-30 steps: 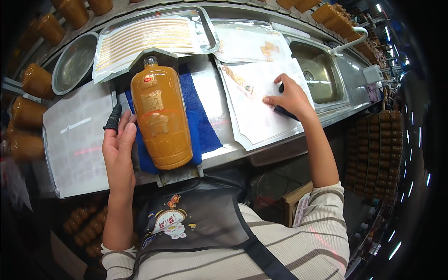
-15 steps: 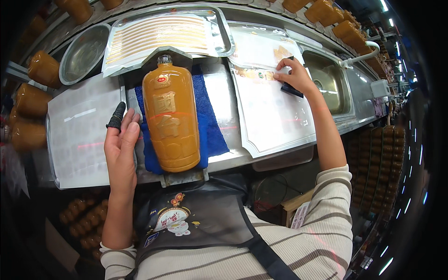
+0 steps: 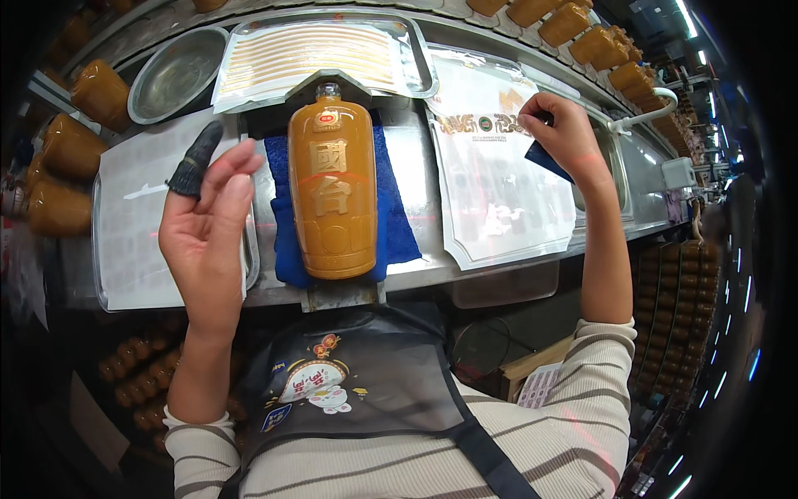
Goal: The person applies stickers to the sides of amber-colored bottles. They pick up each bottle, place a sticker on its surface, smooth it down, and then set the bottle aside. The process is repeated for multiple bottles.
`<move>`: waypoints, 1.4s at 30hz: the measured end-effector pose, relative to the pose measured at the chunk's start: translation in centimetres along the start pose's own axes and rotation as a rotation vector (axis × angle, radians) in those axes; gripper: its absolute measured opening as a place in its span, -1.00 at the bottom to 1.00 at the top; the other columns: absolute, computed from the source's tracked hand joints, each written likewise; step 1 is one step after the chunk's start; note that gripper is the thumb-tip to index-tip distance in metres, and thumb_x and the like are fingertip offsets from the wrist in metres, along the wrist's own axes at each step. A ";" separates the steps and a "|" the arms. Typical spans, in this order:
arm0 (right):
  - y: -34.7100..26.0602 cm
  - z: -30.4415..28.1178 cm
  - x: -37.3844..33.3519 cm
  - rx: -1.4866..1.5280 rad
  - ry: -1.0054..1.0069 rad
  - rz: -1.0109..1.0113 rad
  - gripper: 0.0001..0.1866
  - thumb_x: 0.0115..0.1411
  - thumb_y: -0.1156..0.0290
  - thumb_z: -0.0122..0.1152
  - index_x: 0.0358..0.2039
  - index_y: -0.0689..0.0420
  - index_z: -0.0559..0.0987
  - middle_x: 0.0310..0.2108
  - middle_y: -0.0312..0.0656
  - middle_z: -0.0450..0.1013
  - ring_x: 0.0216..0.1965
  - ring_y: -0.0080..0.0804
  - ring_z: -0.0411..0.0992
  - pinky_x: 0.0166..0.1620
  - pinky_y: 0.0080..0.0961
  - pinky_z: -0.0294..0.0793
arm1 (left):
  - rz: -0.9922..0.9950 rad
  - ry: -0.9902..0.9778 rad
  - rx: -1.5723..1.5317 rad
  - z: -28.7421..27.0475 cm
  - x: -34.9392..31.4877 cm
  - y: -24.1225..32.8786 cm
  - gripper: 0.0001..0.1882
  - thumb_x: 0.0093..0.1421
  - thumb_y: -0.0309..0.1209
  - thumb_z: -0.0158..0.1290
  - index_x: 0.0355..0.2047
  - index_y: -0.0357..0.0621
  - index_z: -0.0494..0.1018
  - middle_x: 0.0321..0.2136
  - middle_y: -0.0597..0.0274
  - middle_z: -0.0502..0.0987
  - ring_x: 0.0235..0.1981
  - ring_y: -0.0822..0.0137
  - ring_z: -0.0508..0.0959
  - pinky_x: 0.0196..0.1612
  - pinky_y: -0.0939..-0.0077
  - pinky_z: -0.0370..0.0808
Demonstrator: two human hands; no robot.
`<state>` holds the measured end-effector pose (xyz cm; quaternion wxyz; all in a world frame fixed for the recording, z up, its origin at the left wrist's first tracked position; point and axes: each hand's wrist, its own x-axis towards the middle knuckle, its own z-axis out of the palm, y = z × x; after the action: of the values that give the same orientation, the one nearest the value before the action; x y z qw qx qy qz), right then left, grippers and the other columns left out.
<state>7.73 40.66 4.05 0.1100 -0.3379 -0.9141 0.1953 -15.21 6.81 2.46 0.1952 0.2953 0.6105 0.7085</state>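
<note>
The steel counter point(image 3: 409, 158) is brightly lit, and patches of white glare are thrown back by the glossy right-hand sheet point(image 3: 474, 187), while a thin red line of light is cast across the bottle point(image 3: 332, 241). The space beneath is left in deep shadow. Toward the rim, straight edges are bent by the fisheye, the strip lamps point(image 3: 687, 18) are seen as white streaks, and the corners are swallowed in black.
</note>
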 end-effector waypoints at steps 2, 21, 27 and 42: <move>-3.3 -1.4 -1.2 -0.036 0.014 -0.094 -0.88 0.17 0.48 0.28 -0.38 0.29 0.59 -0.50 -0.18 0.52 -0.45 -0.49 0.43 -0.31 -0.54 0.43 | 0.015 -0.182 0.014 1.0 0.6 0.9 -0.64 0.36 -0.56 0.03 0.15 -0.38 0.38 -0.10 0.07 0.63 -0.11 0.36 0.62 0.00 0.49 0.54; -13.9 2.9 -11.2 0.723 -0.356 0.017 -0.89 0.16 0.54 0.39 -0.32 0.29 0.64 -0.42 -0.36 0.52 -0.38 -0.70 0.42 -0.31 -0.74 0.38 | -0.415 -0.363 0.101 -3.0 -4.1 1.9 -0.63 0.12 -0.62 0.27 -0.03 -0.26 0.53 -0.41 0.37 0.58 -0.38 0.58 0.55 -0.25 0.66 0.50; -13.4 7.9 -9.7 0.999 -0.259 0.167 -0.89 0.25 0.46 0.31 -0.32 0.19 0.55 -0.40 -0.42 0.46 -0.41 -0.79 0.33 -0.33 -0.78 0.31 | -0.374 -0.163 -0.099 -3.6 -2.4 -1.6 -0.64 0.13 -0.62 0.29 -0.05 -0.32 0.52 -0.40 0.29 0.61 -0.36 0.53 0.59 -0.22 0.63 0.56; -12.8 10.3 -9.1 1.057 -0.198 0.265 -0.87 0.24 0.42 0.32 -0.39 0.13 0.53 -0.52 -0.46 0.42 -0.56 -0.80 0.28 -0.50 -0.79 0.25 | -0.431 -0.145 -0.158 -2.9 -1.4 -4.0 -0.70 0.18 -0.62 0.25 -0.08 -0.33 0.48 -0.37 0.24 0.62 -0.31 0.47 0.63 -0.17 0.60 0.59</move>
<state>3.73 22.88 -0.35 0.1526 -0.3287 -0.6473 0.6706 -16.37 4.45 -1.93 0.4077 0.1920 0.5865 0.6730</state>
